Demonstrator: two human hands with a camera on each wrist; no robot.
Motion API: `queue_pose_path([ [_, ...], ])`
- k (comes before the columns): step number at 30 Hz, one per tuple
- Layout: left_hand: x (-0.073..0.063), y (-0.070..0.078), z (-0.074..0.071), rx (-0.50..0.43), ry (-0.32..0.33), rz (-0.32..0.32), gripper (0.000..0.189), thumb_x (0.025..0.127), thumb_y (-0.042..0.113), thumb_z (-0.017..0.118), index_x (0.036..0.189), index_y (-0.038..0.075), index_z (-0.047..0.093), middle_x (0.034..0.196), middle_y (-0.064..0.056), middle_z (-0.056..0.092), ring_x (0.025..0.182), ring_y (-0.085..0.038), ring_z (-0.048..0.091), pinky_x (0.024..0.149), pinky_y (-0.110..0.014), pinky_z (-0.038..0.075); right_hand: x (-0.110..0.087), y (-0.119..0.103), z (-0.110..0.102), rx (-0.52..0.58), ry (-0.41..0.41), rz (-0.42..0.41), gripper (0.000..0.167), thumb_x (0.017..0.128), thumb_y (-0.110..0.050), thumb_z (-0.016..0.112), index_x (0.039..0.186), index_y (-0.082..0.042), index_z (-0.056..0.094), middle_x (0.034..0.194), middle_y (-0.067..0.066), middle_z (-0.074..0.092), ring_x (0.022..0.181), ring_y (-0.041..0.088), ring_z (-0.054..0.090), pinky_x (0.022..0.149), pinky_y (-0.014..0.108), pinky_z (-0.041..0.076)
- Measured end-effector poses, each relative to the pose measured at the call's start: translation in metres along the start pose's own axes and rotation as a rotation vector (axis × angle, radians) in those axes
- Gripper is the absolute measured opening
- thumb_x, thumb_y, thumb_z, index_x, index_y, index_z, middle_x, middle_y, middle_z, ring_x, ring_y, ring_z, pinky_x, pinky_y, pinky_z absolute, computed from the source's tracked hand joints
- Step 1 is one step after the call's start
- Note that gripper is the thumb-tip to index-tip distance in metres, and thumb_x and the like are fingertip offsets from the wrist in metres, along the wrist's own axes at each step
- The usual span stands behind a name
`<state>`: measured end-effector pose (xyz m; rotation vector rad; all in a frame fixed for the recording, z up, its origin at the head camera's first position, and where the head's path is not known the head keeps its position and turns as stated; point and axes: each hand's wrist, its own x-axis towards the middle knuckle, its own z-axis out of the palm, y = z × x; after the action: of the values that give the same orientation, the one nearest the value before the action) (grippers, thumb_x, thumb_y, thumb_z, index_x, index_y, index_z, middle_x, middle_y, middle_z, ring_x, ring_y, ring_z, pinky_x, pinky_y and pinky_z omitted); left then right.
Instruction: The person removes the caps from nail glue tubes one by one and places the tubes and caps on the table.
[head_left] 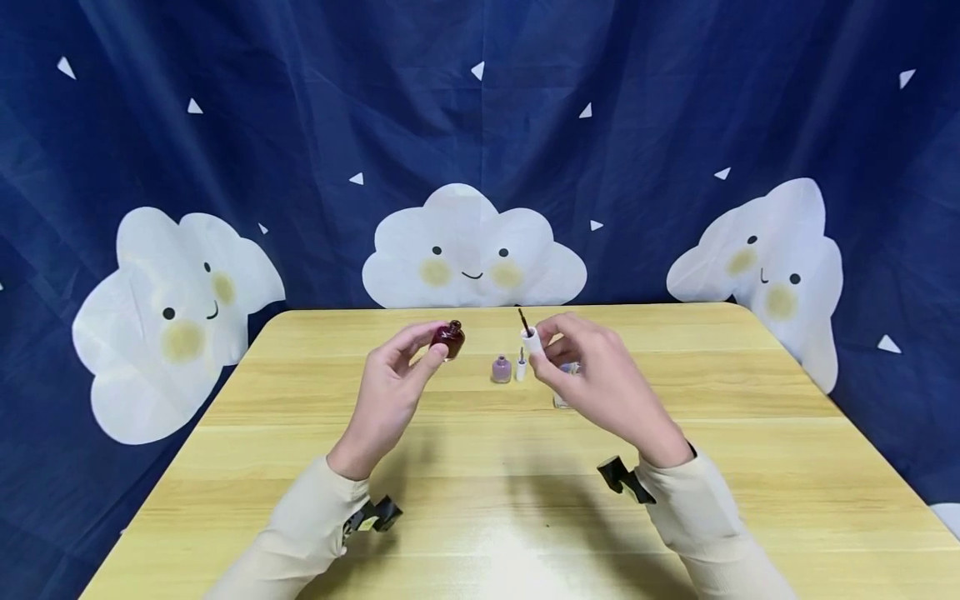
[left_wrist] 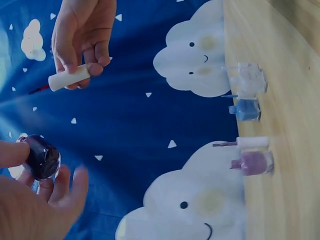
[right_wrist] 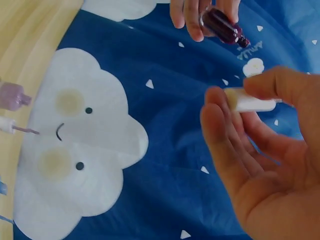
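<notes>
My left hand [head_left: 386, 392] pinches a dark red nail polish bottle [head_left: 448, 339] by its sides, above the table; the bottle's neck is uncapped. To its right, my right hand [head_left: 592, 371] pinches the white brush cap [head_left: 532, 340] between thumb and fingers, its dark brush pointing up. In the left wrist view the brush [left_wrist: 39, 89] shows red polish on it, apart from the bottle. Between the hands in the head view, an uncapped purple bottle [head_left: 502, 370] stands on the table beside its white brush cap [head_left: 521, 368], brush upward.
The left wrist view also shows a blue polish bottle [left_wrist: 246, 109] and a clear or whitish bottle [left_wrist: 251, 79] standing on the wooden table [head_left: 465, 500], partly behind my right hand in the head view. A dark blue cloud-print curtain [head_left: 480, 125] hangs behind the table's far edge.
</notes>
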<state>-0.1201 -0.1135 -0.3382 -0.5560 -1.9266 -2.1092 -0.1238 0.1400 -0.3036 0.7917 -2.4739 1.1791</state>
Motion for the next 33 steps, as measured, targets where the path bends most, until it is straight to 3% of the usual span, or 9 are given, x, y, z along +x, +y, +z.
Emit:
queue_pose_path([
  [4, 0.003, -0.007, -0.003, 0.021, 0.036, -0.062, 0.032, 0.101, 0.006, 0.065, 0.131, -0.002, 0.064, 0.119, -0.010, 0.067, 0.110, -0.018, 0.069, 0.103, -0.027, 0.054, 0.003, 0.004, 0.010, 0.034, 0.051, 0.029, 0.011, 0.094, -0.010, 0.070, 0.105, -0.012, 0.068, 0.094, -0.002, 0.071, 0.080, 0.008, 0.070, 0.071, 0.029, 0.063],
  [9, 0.005, -0.021, -0.003, 0.015, 0.026, -0.100, 0.032, 0.099, 0.006, 0.067, 0.129, -0.002, 0.065, 0.118, -0.013, 0.068, 0.107, -0.017, 0.070, 0.101, -0.027, 0.056, 0.007, 0.012, 0.023, 0.042, 0.068, 0.064, 0.014, 0.090, -0.009, 0.072, 0.103, -0.012, 0.068, 0.086, -0.003, 0.071, 0.080, 0.010, 0.067, 0.067, 0.029, 0.061],
  [14, 0.008, -0.038, -0.002, 0.047, 0.012, -0.121, 0.029, 0.097, 0.004, 0.069, 0.126, -0.003, 0.067, 0.120, -0.018, 0.069, 0.104, -0.017, 0.071, 0.099, -0.028, 0.057, 0.009, 0.023, 0.037, 0.019, 0.049, 0.094, 0.017, 0.090, -0.011, 0.074, 0.106, -0.010, 0.069, 0.092, -0.001, 0.072, 0.078, 0.009, 0.067, 0.065, 0.025, 0.058],
  [19, 0.011, -0.063, -0.004, 0.152, 0.002, -0.172, 0.028, 0.094, 0.001, 0.071, 0.122, -0.004, 0.068, 0.117, -0.020, 0.071, 0.105, -0.022, 0.071, 0.096, -0.026, 0.058, 0.009, 0.033, 0.057, -0.020, 0.030, 0.153, 0.022, 0.090, -0.014, 0.074, 0.110, -0.008, 0.069, 0.098, 0.003, 0.074, 0.074, 0.009, 0.068, 0.057, 0.026, 0.056],
  [24, 0.013, -0.088, -0.006, 0.269, -0.046, -0.267, 0.028, 0.091, -0.002, 0.073, 0.119, -0.002, 0.070, 0.118, -0.020, 0.072, 0.109, -0.031, 0.071, 0.094, -0.028, 0.060, 0.008, 0.047, 0.081, -0.086, 0.034, 0.214, 0.019, 0.090, -0.015, 0.075, 0.108, -0.009, 0.071, 0.094, 0.001, 0.075, 0.063, 0.004, 0.064, 0.055, 0.022, 0.054],
  [28, 0.013, -0.099, -0.006, 0.348, -0.088, -0.342, 0.027, 0.090, -0.001, 0.074, 0.116, 0.002, 0.073, 0.117, -0.016, 0.073, 0.109, -0.031, 0.072, 0.091, -0.033, 0.061, 0.006, 0.059, 0.094, -0.141, 0.041, 0.263, 0.020, 0.088, -0.012, 0.078, 0.106, -0.008, 0.072, 0.094, 0.003, 0.076, 0.052, 0.004, 0.053, 0.045, 0.021, 0.043],
  [33, 0.017, -0.107, -0.004, 0.434, -0.123, -0.358, 0.025, 0.089, -0.002, 0.073, 0.114, 0.002, 0.073, 0.114, -0.014, 0.074, 0.107, -0.031, 0.072, 0.095, -0.039, 0.060, 0.004, 0.070, 0.100, -0.160, 0.025, 0.328, 0.022, 0.084, -0.009, 0.081, 0.104, -0.005, 0.072, 0.097, 0.009, 0.077, 0.054, 0.011, 0.050, 0.049, 0.023, 0.039],
])
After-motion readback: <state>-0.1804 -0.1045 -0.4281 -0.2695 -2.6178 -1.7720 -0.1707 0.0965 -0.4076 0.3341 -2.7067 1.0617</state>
